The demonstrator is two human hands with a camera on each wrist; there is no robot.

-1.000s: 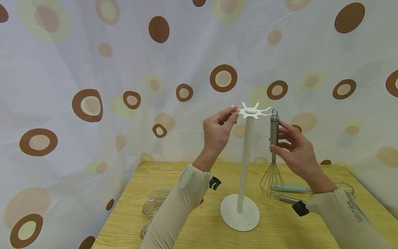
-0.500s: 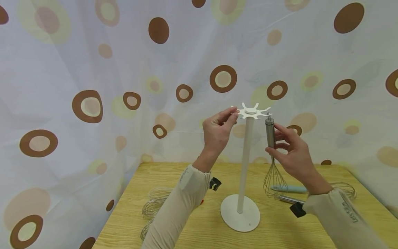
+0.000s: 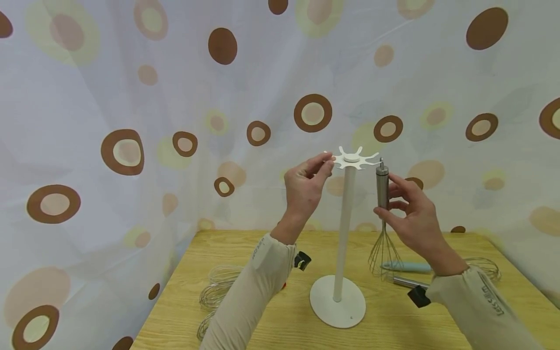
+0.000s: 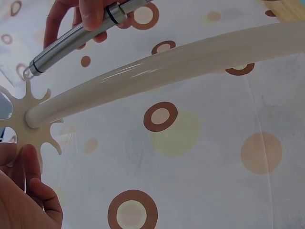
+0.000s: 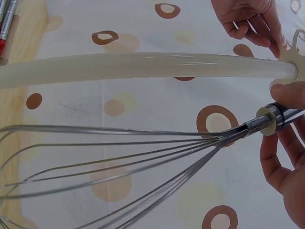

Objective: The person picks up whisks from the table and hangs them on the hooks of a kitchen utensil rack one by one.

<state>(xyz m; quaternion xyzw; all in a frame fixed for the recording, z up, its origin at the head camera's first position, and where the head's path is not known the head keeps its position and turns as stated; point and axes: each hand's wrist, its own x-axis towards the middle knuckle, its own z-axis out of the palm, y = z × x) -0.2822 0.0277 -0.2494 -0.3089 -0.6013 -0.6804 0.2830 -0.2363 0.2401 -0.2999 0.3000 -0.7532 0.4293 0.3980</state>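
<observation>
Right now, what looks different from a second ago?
The right hand has shifted the whisk slightly left, towards the rack; its top loop now looks narrower. Nothing was gripped anew or released: the left hand still pinches the rack, the right still holds the whisk.

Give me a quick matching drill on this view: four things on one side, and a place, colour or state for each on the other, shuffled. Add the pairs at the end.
Things
1. pale blue handle
2. left hand
3. stand
4. right hand

Places, colours, states
A. white and upright
B. holding up a steel whisk
C. lying on the wooden table
D. pinching the edge of the spoked top

Pairs: 1-C, 2-D, 3-A, 4-B
</observation>
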